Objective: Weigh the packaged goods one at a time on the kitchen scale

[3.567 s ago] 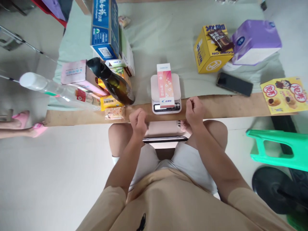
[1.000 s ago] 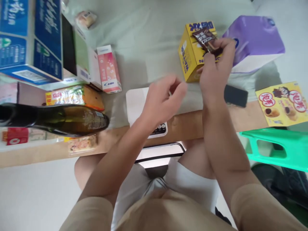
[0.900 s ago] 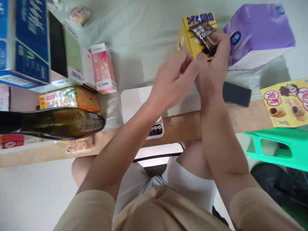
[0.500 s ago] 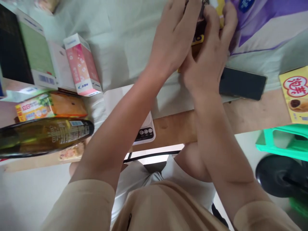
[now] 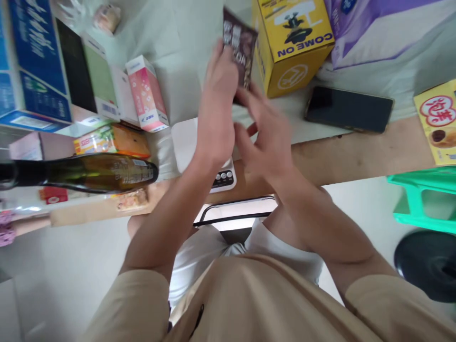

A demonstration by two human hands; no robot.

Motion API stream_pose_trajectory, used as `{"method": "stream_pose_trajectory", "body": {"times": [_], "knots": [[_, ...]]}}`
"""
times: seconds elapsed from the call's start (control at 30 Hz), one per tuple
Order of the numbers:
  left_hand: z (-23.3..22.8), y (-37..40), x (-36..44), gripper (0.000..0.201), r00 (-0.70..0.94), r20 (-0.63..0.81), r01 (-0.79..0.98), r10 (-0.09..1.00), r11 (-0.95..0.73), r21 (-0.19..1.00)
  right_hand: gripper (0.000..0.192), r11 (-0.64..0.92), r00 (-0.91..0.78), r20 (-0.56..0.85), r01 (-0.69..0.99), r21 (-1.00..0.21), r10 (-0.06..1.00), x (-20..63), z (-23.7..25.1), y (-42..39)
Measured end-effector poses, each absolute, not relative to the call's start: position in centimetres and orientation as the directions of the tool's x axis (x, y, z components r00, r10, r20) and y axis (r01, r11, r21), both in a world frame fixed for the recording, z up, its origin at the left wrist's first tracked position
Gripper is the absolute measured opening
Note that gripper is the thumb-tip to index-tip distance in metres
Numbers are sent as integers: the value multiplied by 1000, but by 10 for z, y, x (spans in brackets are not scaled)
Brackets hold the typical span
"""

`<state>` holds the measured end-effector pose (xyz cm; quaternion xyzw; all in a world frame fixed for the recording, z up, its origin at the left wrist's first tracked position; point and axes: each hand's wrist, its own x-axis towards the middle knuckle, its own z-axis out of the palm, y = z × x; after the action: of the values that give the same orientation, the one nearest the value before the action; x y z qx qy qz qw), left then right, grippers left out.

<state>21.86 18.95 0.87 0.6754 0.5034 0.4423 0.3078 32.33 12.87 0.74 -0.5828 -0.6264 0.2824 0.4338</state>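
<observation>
My left hand [image 5: 217,109] holds a dark brown snack packet [image 5: 238,45] upright above the white kitchen scale [image 5: 185,142]. My right hand [image 5: 265,137] hovers just to the right of it with its fingers spread and nothing in them. The scale's button strip [image 5: 223,179] shows below my left wrist, and most of its platform is hidden by my hands. A yellow carton [image 5: 294,45] stands right behind the packet. The pink and white box [image 5: 147,93] stands left of the scale.
A dark glass bottle [image 5: 89,172] lies on its side at the left, among small food packs and a blue carton [image 5: 26,61]. A black phone [image 5: 349,108] lies right of the scale, near a purple pack [image 5: 374,28] and a yellow snack box [image 5: 440,121]. A green stool [image 5: 423,199] stands at the right.
The pink box left the scale and stands at the left. My right hand picked the brown packet off the yellow carton; it is in my left hand now, nearer the scale, with the right hand off it.
</observation>
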Motion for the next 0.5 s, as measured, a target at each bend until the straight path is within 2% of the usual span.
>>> {"method": "stream_pose_trajectory", "body": {"times": [0.07, 0.1, 0.23, 0.4, 0.5], "knots": [[13, 158, 185, 44, 104, 103, 407, 989, -137, 903, 61, 137, -33, 137, 459, -878, 990, 306, 4, 109], [13, 142, 169, 45, 73, 58, 385, 996, -82, 919, 60, 145, -80, 122, 447, -883, 989, 298, 1, 102], [1, 91, 130, 54, -21, -11, 302, 1000, 17, 953, 52, 179, -208, 97, 426, -887, 973, 275, -8, 82], [-6, 62, 118, 60, -27, -147, 427, 989, 144, 893, 47, 213, -225, 118, 466, -859, 967, 265, -11, 66], [-14, 60, 114, 65, 20, -141, 443, 990, 118, 889, 46, 230, -195, 151, 490, -841, 969, 263, -11, 62]]}}
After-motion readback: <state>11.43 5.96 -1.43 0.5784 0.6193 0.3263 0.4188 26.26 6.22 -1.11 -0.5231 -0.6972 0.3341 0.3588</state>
